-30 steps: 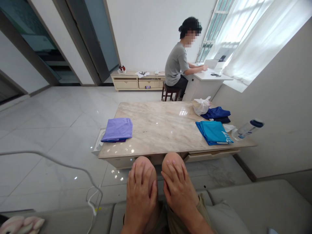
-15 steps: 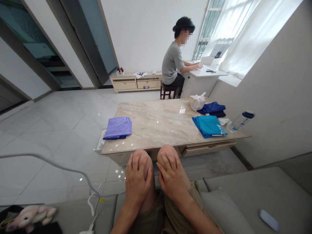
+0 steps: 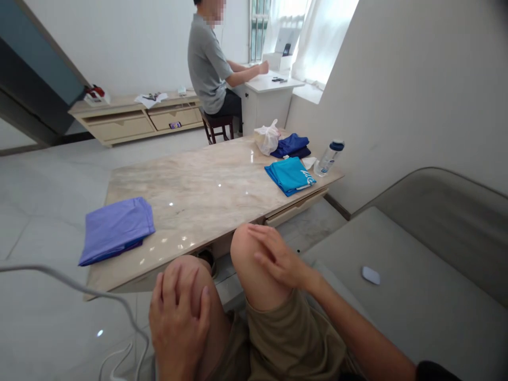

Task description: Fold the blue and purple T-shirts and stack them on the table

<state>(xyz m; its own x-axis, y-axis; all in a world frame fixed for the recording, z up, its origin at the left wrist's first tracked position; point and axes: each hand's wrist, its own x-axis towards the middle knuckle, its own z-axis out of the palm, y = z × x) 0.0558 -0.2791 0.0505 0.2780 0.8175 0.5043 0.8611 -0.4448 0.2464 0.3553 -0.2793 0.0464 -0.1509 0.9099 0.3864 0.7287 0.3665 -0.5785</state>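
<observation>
Head view has swung rightward since the earlier frame, and the right knee (image 3: 241, 247) stands farther from the left knee (image 3: 205, 271); the left hand (image 3: 178, 312) rests over its knee and the right hand (image 3: 282, 259) along the outer side of its own, both empty, fingers loosely extended. Beyond them, the marble-patterned coffee table (image 3: 206, 180) carries folded lavender fabric (image 3: 117, 225) at its left end and folded turquoise fabric (image 3: 286, 174) near its right end, close to a clear water bottle (image 3: 328, 159), dark blue fabric (image 3: 291, 143) and a white plastic bag (image 3: 267, 138). At the far side, a person (image 3: 206, 63) sits on a dark stool (image 3: 216, 121) at a white desk (image 3: 273, 83).

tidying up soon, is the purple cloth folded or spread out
Folded: the purple cloth lies on the table as a flat, compact block with layered edges showing.
</observation>
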